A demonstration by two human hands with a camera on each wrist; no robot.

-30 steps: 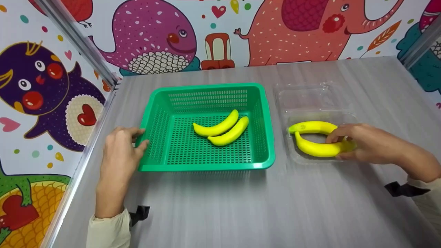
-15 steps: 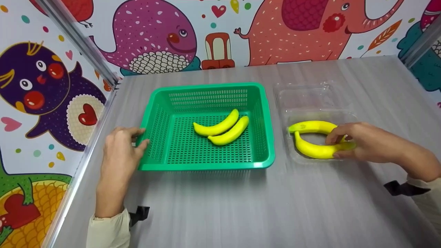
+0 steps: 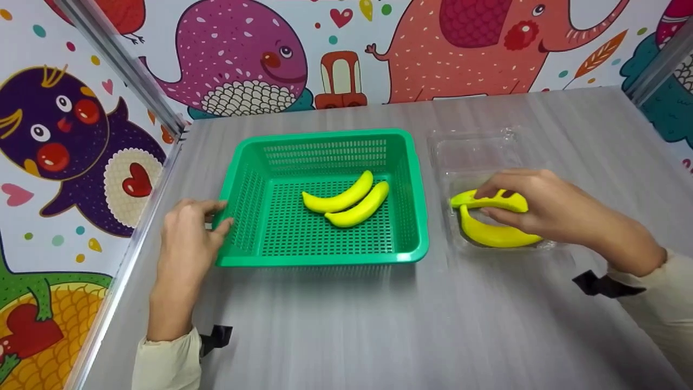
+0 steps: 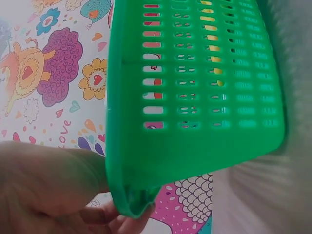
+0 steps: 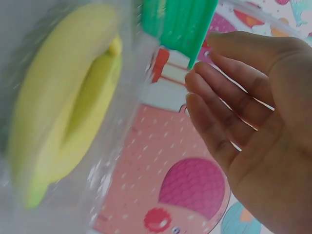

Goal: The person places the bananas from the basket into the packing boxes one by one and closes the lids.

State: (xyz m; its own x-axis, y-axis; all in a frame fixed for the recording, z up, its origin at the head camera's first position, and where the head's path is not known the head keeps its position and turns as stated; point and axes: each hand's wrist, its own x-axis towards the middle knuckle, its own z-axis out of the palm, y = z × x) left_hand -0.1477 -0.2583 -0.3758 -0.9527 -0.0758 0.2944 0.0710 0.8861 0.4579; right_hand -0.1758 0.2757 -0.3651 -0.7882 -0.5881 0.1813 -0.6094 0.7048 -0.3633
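My left hand [image 3: 187, 249] pinches the left rim of a green plastic basket [image 3: 325, 260], thumb inside and fingers around the edge in the left wrist view. Inside the basket, two yellow bananas [image 3: 338, 197] lie side by side on its mesh floor. To the right, my right hand [image 3: 547, 211] hovers over an opened clear plastic clamshell box [image 3: 474, 154]. Two bananas rest in that box: the far one [image 3: 463, 199] has a green tip, the near one [image 3: 498, 235] curves below it. In the right wrist view the fingers [image 5: 219, 92] are spread and hold nothing.
A grey wood-grain table [image 3: 346, 319] carries everything. Cartoon-printed panels stand behind and at the left, joined by a metal corner post [image 3: 127, 70]. A narrow strip of table separates the basket from the clear box, whose lid half lies toward the back.
My right hand has let go of the near banana, which now lies in the clear box, and has shifted up and slightly left over the far banana. My left hand stays on the basket rim.
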